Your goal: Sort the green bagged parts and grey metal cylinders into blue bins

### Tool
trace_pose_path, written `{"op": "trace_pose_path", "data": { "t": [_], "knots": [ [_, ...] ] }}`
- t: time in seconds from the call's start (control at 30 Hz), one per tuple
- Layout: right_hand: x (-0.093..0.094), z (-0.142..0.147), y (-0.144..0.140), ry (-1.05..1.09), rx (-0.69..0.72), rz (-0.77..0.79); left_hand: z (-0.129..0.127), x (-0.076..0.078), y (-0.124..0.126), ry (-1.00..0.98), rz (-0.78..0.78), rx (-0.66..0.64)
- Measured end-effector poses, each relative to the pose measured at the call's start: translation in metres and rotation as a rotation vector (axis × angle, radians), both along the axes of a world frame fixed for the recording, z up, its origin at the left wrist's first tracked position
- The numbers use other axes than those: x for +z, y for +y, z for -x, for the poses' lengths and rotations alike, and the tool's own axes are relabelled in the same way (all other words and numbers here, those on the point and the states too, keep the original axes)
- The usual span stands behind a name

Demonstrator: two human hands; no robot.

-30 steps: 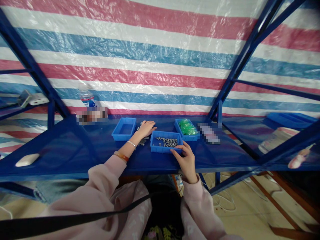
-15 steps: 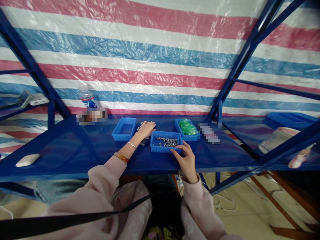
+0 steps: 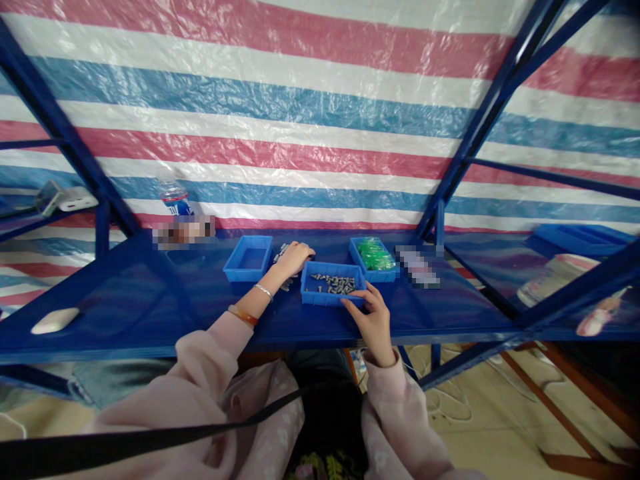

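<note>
Your left hand point(image 3: 296, 256) has crept slightly to the right since a second ago, while your right hand point(image 3: 373, 319) has kept its place. The left hand lies palm down, fingers curled loosely, over a small heap of grey metal parts point(image 3: 281, 253) on the blue shelf point(image 3: 150, 300); a few parts show at its far side and under the wrist, but whether the fingers pinch any of them cannot be told. That heap sits between the empty blue tray point(image 3: 249, 259) and the middle blue tray point(image 3: 333, 283), just left of the latter. Your right hand rests at the middle tray's near right corner, thumb and fingertips touching its rim, fingers bent and not closed round anything visible. Inside that tray lie more grey metal parts point(image 3: 336, 283), scattered just beyond your right fingertips. Behind the middle tray, to its right, a third tray holds green pieces point(image 3: 375, 254). A water bottle point(image 3: 173, 195) stands far left of the empty tray, by the striped tarpaulin point(image 3: 300, 120).
</note>
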State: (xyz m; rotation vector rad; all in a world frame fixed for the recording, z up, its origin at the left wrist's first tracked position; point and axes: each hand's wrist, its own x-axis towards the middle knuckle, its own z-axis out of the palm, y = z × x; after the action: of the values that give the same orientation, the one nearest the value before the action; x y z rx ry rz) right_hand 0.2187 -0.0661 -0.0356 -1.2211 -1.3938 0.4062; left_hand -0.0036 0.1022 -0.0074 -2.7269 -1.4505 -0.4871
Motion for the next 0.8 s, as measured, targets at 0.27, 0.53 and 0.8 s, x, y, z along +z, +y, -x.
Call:
{"op": "trace_pose_path", "data": {
  "t": [0.27, 0.53, 0.8],
  "knots": [
    [-0.001, 0.000, 0.001, 0.006, 0.001, 0.006, -0.001, 0.001, -0.006, 0.061, 0.002, 0.045],
    [-0.001, 0.000, 0.000, 0.004, 0.008, -0.002, -0.002, 0.006, -0.004, 0.044, 0.021, -0.029],
    [-0.002, -0.001, 0.001, 0.002, 0.011, -0.013, -0.004, 0.012, -0.009, -0.050, 0.053, -0.113]
  ]
}}
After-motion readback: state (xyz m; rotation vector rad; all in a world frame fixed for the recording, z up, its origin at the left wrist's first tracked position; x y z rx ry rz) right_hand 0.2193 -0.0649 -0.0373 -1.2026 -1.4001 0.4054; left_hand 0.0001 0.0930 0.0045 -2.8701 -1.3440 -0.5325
